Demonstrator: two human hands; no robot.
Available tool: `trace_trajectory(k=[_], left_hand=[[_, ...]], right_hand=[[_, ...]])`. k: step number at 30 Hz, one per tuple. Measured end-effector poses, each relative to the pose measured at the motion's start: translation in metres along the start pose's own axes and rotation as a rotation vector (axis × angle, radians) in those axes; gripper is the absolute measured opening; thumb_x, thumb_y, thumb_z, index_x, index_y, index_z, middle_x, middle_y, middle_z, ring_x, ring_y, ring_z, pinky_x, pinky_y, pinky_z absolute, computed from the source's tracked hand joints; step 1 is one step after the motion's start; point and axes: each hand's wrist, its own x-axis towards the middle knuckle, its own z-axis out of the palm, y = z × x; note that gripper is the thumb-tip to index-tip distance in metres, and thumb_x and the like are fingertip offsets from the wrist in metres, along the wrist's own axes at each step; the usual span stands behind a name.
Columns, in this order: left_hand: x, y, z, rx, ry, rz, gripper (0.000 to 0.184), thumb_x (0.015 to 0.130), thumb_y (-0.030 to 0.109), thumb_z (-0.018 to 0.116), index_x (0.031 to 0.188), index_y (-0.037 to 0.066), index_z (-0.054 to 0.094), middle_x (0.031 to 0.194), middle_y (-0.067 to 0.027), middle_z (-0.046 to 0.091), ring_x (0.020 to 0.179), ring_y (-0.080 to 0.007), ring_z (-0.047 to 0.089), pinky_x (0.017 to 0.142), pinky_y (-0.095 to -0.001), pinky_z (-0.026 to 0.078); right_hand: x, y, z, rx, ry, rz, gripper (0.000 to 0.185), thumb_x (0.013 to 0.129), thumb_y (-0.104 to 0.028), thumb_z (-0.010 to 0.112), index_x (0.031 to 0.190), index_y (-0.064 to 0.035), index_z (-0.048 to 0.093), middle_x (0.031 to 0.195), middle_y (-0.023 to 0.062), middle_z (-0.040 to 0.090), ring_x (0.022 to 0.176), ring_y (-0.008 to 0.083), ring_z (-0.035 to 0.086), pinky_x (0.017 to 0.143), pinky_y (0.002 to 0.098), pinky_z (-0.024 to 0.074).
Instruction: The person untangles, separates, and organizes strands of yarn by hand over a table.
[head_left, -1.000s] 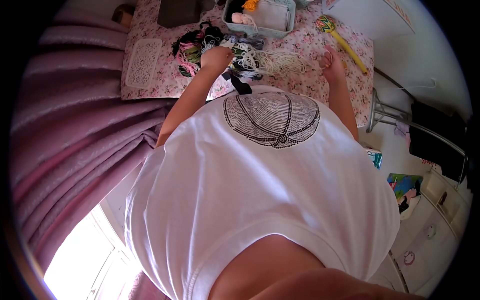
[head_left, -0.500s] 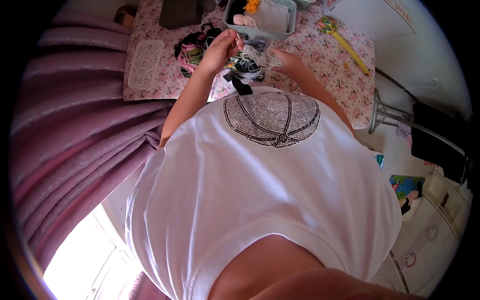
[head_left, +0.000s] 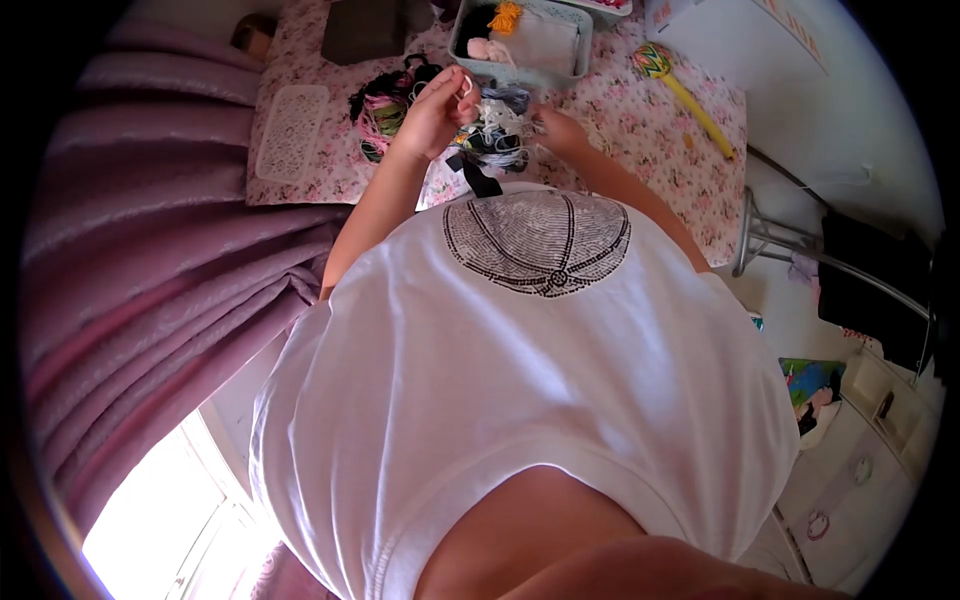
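Note:
My left hand [head_left: 432, 118] is closed, with a loop of white yarn showing between thumb and fingers. A loose bundle of white yarn [head_left: 497, 118] sits between my two hands. On its other side my right hand [head_left: 562, 133] has its fingers drawn together at the bundle's edge, with a strand seeming to run to the fingertips; the fingertips are small and partly hidden. Beneath and around the white bundle lie grey and dark yarns [head_left: 500, 155]. Beside my left hand rests a tangle of pink, green and black yarn [head_left: 380, 115].
A pale basket [head_left: 583, 55] with orange, pink and black yarn stands at the back of the flowered table [head_left: 640, 150]. Also there are a white lace-patterned tray [head_left: 292, 135], a dark box [head_left: 362, 32], a yellow-handled toy [head_left: 700, 112] and a white box [head_left: 735, 35].
My right hand has moved left, closer to my left hand. The white yarn that was spread out toward it now looks more bunched together. My left hand has barely shifted.

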Motion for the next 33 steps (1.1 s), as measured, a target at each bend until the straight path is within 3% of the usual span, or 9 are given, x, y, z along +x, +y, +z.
trace_trajectory(k=[6,14,16,20,23,24,26,29,33], left_hand=[[-0.004,0.004,0.001,0.045,0.037,-0.004,0.017,0.089,0.02,0.039,0.076,0.009,0.043,0.06,0.0013,0.039,0.05,-0.0055,0.026,0.045,-0.0189,0.021],[0.006,-0.028,-0.03,0.864,0.347,0.113,0.025,0.08,0.022,0.056,0.097,0.005,0.048,0.057,0.0031,0.041,0.049,-0.0051,0.035,0.044,-0.0208,0.028],[0.011,-0.045,-0.028,1.105,0.27,0.138,0.037,0.077,0.013,0.061,0.109,0.003,0.046,0.054,0.0066,0.032,0.05,-0.0028,0.029,0.044,-0.0196,0.023],[0.018,-0.063,-0.008,1.07,0.061,0.01,0.026,0.077,0.015,0.061,0.099,0.003,0.053,0.056,0.0075,0.032,0.05,-0.0029,0.029,0.045,-0.0204,0.024],[0.024,-0.069,-0.021,0.975,-0.076,-0.146,0.017,0.078,0.017,0.059,0.084,0.002,0.056,0.056,0.0073,0.036,0.05,-0.0026,0.031,0.045,-0.0198,0.025],[0.026,-0.072,-0.03,0.982,-0.067,-0.108,0.016,0.079,0.018,0.059,0.082,0.002,0.056,0.056,0.0071,0.038,0.05,-0.0024,0.032,0.045,-0.0196,0.025],[0.025,-0.073,-0.046,0.996,-0.05,-0.032,0.017,0.079,0.019,0.058,0.076,0.002,0.056,0.056,0.0068,0.04,0.05,-0.0021,0.032,0.045,-0.0192,0.026],[0.013,-0.048,-0.035,1.126,-0.018,-0.158,0.017,0.081,0.019,0.056,0.077,0.002,0.055,0.057,0.0061,0.043,0.052,-0.0021,0.035,0.048,-0.0185,0.029],[0.012,-0.05,-0.038,1.063,0.014,-0.091,0.016,0.082,0.017,0.054,0.08,0.001,0.055,0.062,0.0052,0.045,0.059,-0.0019,0.039,0.053,-0.017,0.032]], right_hand=[[0.003,0.001,-0.002,-0.058,-0.024,0.1,0.022,0.074,-0.021,0.056,0.087,-0.004,0.058,0.085,0.0155,0.055,0.079,0.0312,0.053,0.068,0.0388,0.0421],[-0.003,-0.032,-0.053,0.249,0.434,-0.117,0.017,0.08,-0.018,0.051,0.083,-0.0027,0.058,0.083,0.0084,0.056,0.066,0.0226,0.053,0.06,0.0314,0.0408],[-0.004,-0.066,-0.069,0.573,0.273,-0.059,0.016,0.081,-0.017,0.051,0.085,-0.0027,0.057,0.084,0.0051,0.055,0.064,0.0173,0.05,0.06,0.0275,0.0404],[-0.007,-0.095,-0.094,1.144,-0.062,0.112,0.015,0.083,-0.015,0.048,0.088,-0.0016,0.053,0.085,0.002,0.052,0.064,0.0095,0.047,0.058,0.022,0.0388],[-0.012,-0.094,-0.103,1.063,0.227,0.011,0.015,0.085,-0.017,0.045,0.086,-0.0024,0.05,0.076,0.0022,0.05,0.057,0.0071,0.041,0.052,0.0197,0.0338],[-0.007,-0.074,-0.106,1.772,0.189,0.178,0.013,0.084,-0.017,0.046,0.084,-0.0042,0.05,0.066,-0.0004,0.044,0.052,0.0057,0.034,0.047,0.0198,0.0282],[-0.014,-0.063,-0.128,1.889,0.399,0.242,0.01,0.083,-0.016,0.048,0.085,-0.0063,0.051,0.06,-0.0023,0.038,0.049,0.0056,0.03,0.046,0.0196,0.0256],[-0.026,-0.009,-0.142,1.96,0.548,0.158,0.01,0.081,-0.014,0.05,0.088,-0.0068,0.052,0.06,-0.0034,0.037,0.048,0.0057,0.029,0.044,0.0195,0.0235],[-0.032,-0.009,-0.146,1.383,0.513,0.304,0.023,0.08,-0.013,0.052,0.102,-0.0058,0.052,0.061,-0.0034,0.04,0.049,0.0071,0.035,0.044,0.0193,0.0276]])
